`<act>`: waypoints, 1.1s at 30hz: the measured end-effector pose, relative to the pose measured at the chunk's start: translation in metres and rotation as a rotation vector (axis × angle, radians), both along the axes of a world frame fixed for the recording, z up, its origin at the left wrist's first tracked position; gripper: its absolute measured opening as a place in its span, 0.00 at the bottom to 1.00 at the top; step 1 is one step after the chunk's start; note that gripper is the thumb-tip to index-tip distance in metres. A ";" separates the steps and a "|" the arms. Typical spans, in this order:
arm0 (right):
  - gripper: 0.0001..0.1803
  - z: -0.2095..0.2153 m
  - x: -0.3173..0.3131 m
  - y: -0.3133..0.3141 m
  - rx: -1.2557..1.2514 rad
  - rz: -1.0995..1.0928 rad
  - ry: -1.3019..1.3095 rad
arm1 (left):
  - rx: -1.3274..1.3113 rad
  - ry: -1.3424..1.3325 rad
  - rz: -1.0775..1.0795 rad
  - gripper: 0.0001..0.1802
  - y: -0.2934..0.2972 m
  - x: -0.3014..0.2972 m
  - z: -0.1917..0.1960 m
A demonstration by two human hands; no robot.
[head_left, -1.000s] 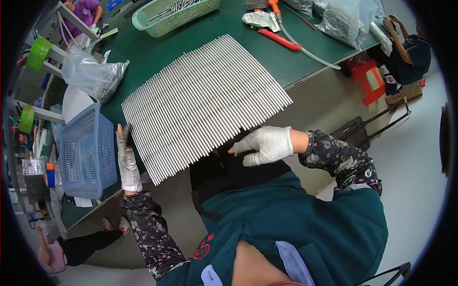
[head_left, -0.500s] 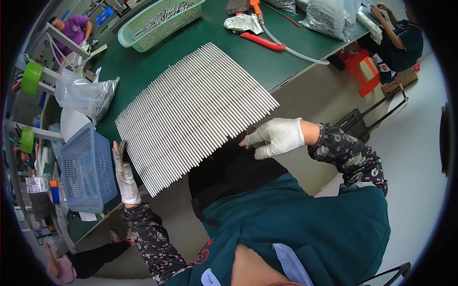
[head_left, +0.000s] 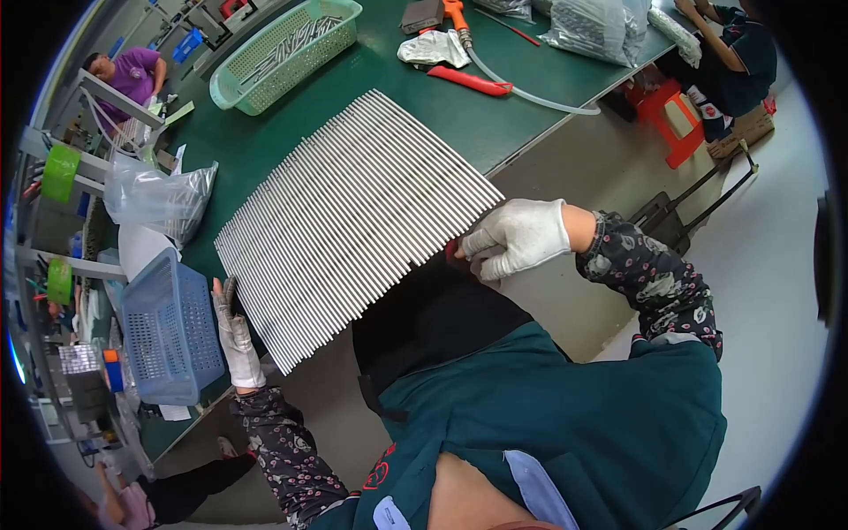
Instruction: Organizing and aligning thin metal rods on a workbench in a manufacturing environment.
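Observation:
A wide row of thin, light metal rods [head_left: 358,225] lies side by side on the green worktable [head_left: 406,97], its near ends uneven along the table's edge. My left hand [head_left: 237,340], in a white fingertip-less glove, stands along the left end of the row with its fingers stretched out. The rods' ends are close beside that palm. My right hand [head_left: 521,240], gloved the same way, is at the row's near right corner, fingers curled in. A small red bit shows by its fingertips; whatever they hold is mostly hidden.
A blue basket [head_left: 168,327] stands left of my left hand, a clear plastic bag [head_left: 163,199] beyond it. Farther back are a green basket [head_left: 283,62] of metal pieces, a red-handled tool [head_left: 470,81], an orange air gun [head_left: 458,18] with a hose and bagged parts [head_left: 596,31]. Other people sit nearby.
My right hand has shifted slightly up along the near right corner of the rods, and red now shows by its fingers. My left hand stays beside the row. The view has tilted a little.

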State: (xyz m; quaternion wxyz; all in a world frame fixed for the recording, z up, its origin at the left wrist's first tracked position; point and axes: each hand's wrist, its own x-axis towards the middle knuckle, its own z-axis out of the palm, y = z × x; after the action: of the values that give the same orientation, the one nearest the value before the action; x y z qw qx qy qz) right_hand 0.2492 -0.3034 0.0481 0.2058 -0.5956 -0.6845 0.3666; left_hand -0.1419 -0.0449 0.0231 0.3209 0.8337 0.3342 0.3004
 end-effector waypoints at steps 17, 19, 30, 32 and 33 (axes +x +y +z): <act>0.17 0.064 0.032 0.000 0.175 -0.080 0.020 | 0.371 0.255 -0.178 0.43 -0.025 0.065 0.072; 0.16 0.082 0.052 0.020 0.213 -0.210 0.033 | 0.459 0.294 -0.245 0.43 -0.025 0.084 0.077; 0.35 0.055 0.161 0.232 0.314 -0.693 -0.830 | 0.368 0.505 -0.194 0.42 -0.048 0.074 0.100; 0.42 0.062 0.180 0.239 0.048 -0.785 -0.818 | 0.353 0.445 -0.163 0.39 -0.054 0.069 0.094; 0.44 0.024 0.245 0.244 0.164 -0.773 -0.950 | 0.333 0.390 -0.165 0.39 -0.055 0.067 0.089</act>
State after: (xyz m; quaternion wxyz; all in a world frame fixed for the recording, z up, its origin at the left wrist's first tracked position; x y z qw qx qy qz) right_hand 0.4939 -0.0597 0.0723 0.0413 -0.8809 -0.4620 -0.0935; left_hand -0.0751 -0.0994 0.1120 0.1322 0.9416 0.2664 0.1578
